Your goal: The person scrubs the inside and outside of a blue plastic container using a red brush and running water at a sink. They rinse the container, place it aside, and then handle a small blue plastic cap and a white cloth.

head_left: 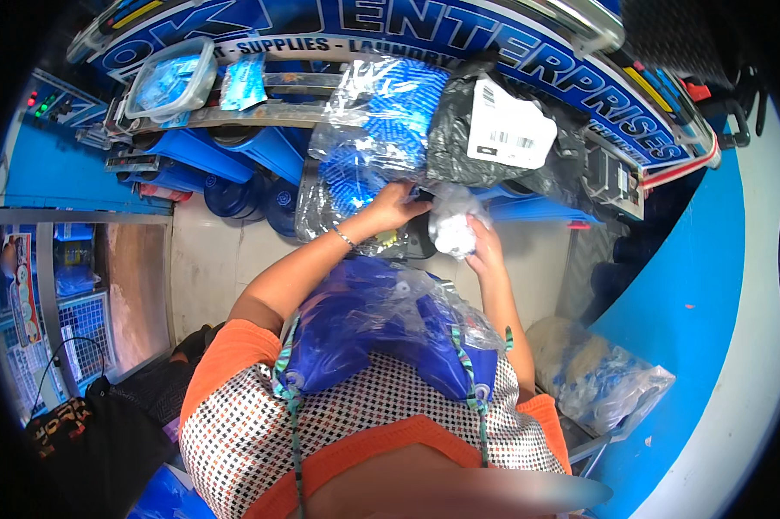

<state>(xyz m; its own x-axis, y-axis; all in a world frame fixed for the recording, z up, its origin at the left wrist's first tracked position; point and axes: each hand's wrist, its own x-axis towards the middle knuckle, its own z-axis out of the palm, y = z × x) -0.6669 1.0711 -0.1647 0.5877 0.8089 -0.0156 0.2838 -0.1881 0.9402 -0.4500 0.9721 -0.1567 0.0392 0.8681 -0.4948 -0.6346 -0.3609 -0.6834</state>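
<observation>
A small clear plastic bag (449, 208) with white pieces bunched in its lower end hangs above the floor. My right hand (485, 244) is closed on its right side, fingers wrapped against the white contents. My left hand (392, 209) reaches in from the left beside the bag's upper end, thumb stretched out and apart from the fingers. Just beyond it lie blue textured items (403, 108) in clear wrapping. Part of a dark object (420, 240) shows below the left hand. Against my front rests a blue plastic-wrapped bundle (347, 320), between patterned cords.
A black plastic parcel (459, 130) with a white label sits at the far side. Left of it are a clear tub (174, 82) and a blue packet (245, 82). Large blue water bottles (230, 197) stand below. At right lies a clear plastic sack (597, 381).
</observation>
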